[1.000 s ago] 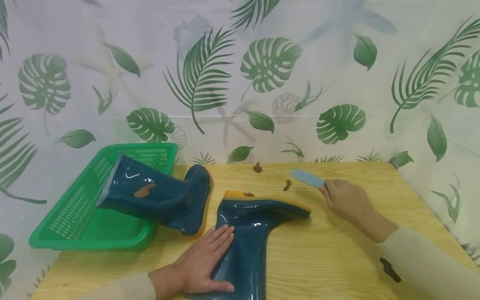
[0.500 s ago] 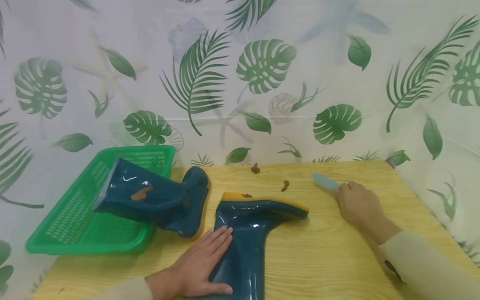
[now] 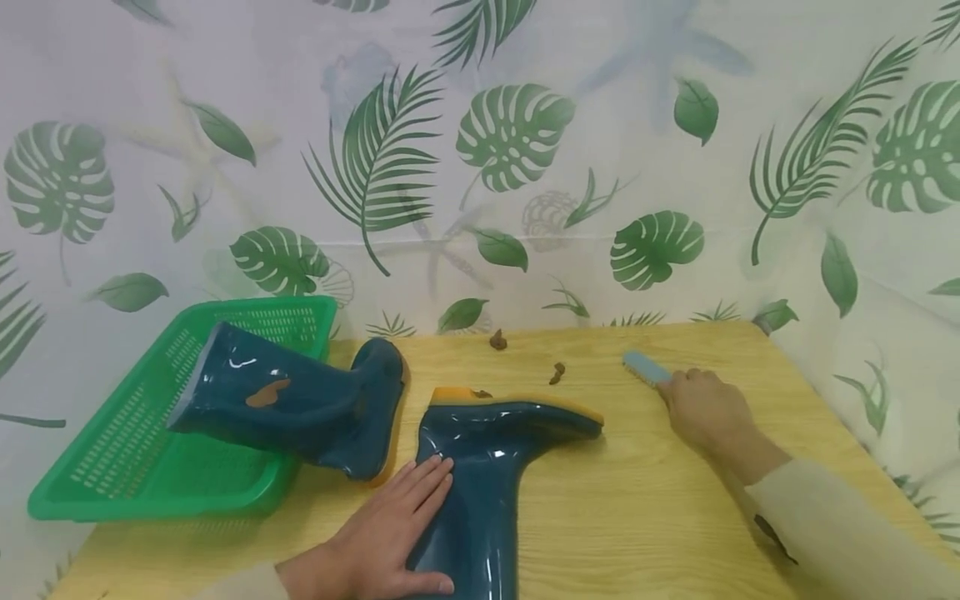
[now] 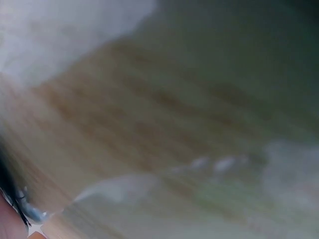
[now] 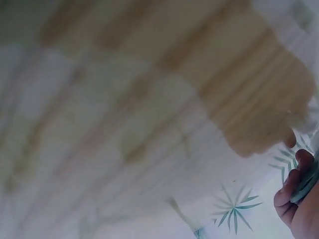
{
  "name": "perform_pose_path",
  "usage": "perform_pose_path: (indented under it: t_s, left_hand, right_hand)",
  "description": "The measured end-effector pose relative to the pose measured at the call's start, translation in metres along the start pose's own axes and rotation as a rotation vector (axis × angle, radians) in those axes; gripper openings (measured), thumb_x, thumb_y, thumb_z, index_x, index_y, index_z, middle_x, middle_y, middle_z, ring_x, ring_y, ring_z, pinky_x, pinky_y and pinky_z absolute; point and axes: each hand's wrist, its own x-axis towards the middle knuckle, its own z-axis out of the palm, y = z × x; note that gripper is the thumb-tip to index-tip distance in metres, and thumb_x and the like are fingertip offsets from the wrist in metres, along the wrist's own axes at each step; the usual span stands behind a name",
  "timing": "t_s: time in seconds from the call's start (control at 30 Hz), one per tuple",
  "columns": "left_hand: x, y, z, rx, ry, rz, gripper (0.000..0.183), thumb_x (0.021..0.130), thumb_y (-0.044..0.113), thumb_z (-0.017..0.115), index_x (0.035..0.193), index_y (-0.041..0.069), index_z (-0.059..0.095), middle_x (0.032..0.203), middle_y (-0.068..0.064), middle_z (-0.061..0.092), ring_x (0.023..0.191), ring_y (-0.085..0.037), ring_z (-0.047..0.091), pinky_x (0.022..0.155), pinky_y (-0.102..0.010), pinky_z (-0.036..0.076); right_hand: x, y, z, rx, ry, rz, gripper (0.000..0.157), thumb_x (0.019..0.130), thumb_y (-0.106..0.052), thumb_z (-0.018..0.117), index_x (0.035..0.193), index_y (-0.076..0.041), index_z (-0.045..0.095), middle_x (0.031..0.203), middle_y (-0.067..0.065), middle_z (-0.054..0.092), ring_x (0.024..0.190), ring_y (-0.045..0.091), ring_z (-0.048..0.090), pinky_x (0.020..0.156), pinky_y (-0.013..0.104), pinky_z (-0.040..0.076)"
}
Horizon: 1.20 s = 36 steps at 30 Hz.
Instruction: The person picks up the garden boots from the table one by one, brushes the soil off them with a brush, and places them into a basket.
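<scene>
A dark teal rubber boot (image 3: 476, 492) with a yellow sole lies on its side, its sole toward the back of the table. My left hand (image 3: 393, 525) rests flat on its shaft, fingers extended. A brown bit sticks to the sole near the heel. To the right of the toe, my right hand (image 3: 708, 412) grips the handle of a light blue brush (image 3: 645, 367), bristles facing down and left. That brush is apart from the boot. In the right wrist view, curled fingers (image 5: 285, 199) wrap a blue-green handle at the corner. The left wrist view is mostly blurred.
A second teal boot (image 3: 300, 404) with a brown smear (image 3: 267, 393) leans over the rim of a green plastic basket (image 3: 150, 505) at left. Two small brown lumps, one nearer (image 3: 557, 373) and one farther lump (image 3: 498, 339), lie on the wooden table (image 3: 622, 517). A leaf-print sheet (image 3: 480, 167) hangs behind.
My right hand has drawn the brush to the right, away from the boot's toe and the brown lumps, and tilted it so the bristles show. My left hand has stayed on the boot.
</scene>
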Motion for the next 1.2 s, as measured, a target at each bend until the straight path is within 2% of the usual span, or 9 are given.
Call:
perform_pose_path:
  t_s: [0.13,0.23,0.4,0.53,0.7,0.83,0.97,1.1,1.2]
  left_hand:
    - [-0.003,-0.001,0.000,0.035,0.038,0.019,0.103,0.086,0.086,0.034,0.161,0.017,0.018,0.169,0.002,0.004,0.156,-0.019,0.004,0.122,-0.052,0.018]
    - [-0.003,0.002,-0.005,0.052,0.015,0.029,0.104,0.086,0.086,0.033,0.160,0.015,0.019,0.169,0.000,0.005,0.156,-0.021,0.004,0.121,-0.052,0.018]
    - [0.003,0.009,-0.029,0.131,-0.053,0.057,0.104,0.086,0.086,0.027,0.160,0.013,0.022,0.169,-0.001,0.010,0.156,-0.020,0.007,0.123,-0.051,0.015]
    - [0.001,0.011,-0.047,0.179,-0.047,0.086,0.099,0.089,0.083,0.027,0.158,0.011,0.028,0.167,-0.003,0.019,0.155,-0.021,0.015,0.122,-0.050,0.017]
    - [-0.002,0.008,-0.057,0.188,-0.020,0.046,0.089,0.095,0.076,0.027,0.156,0.012,0.033,0.165,-0.003,0.025,0.153,-0.021,0.023,0.122,-0.050,0.020]
    - [0.002,0.005,-0.056,0.201,-0.026,0.031,0.088,0.095,0.075,0.027,0.157,0.013,0.031,0.165,-0.003,0.025,0.153,-0.022,0.023,0.122,-0.049,0.020]
    - [0.018,0.006,-0.052,0.258,-0.004,0.027,0.080,0.100,0.068,0.030,0.156,0.011,0.033,0.163,-0.006,0.029,0.151,-0.024,0.027,0.121,-0.048,0.023]
    - [0.050,0.009,-0.054,0.319,0.049,-0.029,0.073,0.103,0.060,0.033,0.155,0.009,0.034,0.161,-0.008,0.033,0.150,-0.024,0.030,0.121,-0.046,0.024]
    - [0.074,0.013,-0.061,0.321,0.087,-0.062,0.071,0.104,0.057,0.035,0.155,0.007,0.032,0.161,-0.010,0.033,0.149,-0.025,0.031,0.121,-0.046,0.024]
  right_hand:
    - [0.003,-0.004,0.001,-0.008,-0.004,-0.001,0.045,0.108,-0.028,0.034,0.094,0.007,0.060,0.085,0.019,0.063,0.079,0.040,0.063,0.060,0.053,0.052]
    - [0.003,-0.003,0.003,-0.002,-0.023,0.001,0.045,0.107,-0.028,0.033,0.092,0.005,0.060,0.082,0.017,0.062,0.075,0.038,0.063,0.057,0.051,0.051]
    - [-0.001,0.000,0.002,-0.001,-0.019,0.010,0.043,0.107,-0.028,0.036,0.090,0.005,0.058,0.080,0.017,0.061,0.073,0.039,0.063,0.055,0.051,0.050]
    - [-0.002,0.000,0.000,0.010,-0.022,0.014,0.041,0.107,-0.027,0.038,0.090,0.005,0.057,0.081,0.018,0.061,0.073,0.039,0.063,0.055,0.051,0.049]
    - [-0.001,-0.003,0.002,0.017,-0.011,-0.007,0.041,0.107,-0.027,0.037,0.089,0.004,0.057,0.079,0.017,0.060,0.072,0.038,0.062,0.053,0.049,0.049]
    - [0.001,-0.005,0.001,0.015,-0.016,-0.013,0.040,0.107,-0.026,0.036,0.086,0.003,0.055,0.077,0.015,0.059,0.069,0.036,0.061,0.053,0.048,0.048]
    - [0.000,-0.004,0.001,0.019,-0.024,-0.018,0.039,0.107,-0.025,0.036,0.085,0.001,0.054,0.076,0.014,0.058,0.067,0.034,0.060,0.052,0.046,0.048]
    - [-0.001,-0.003,0.002,0.009,-0.008,-0.013,0.040,0.108,-0.027,0.036,0.086,0.002,0.054,0.076,0.015,0.058,0.068,0.036,0.060,0.053,0.049,0.048]
    - [0.000,-0.003,0.003,-0.001,0.008,-0.016,0.041,0.108,-0.027,0.036,0.085,0.002,0.054,0.075,0.016,0.058,0.066,0.035,0.060,0.052,0.049,0.048]
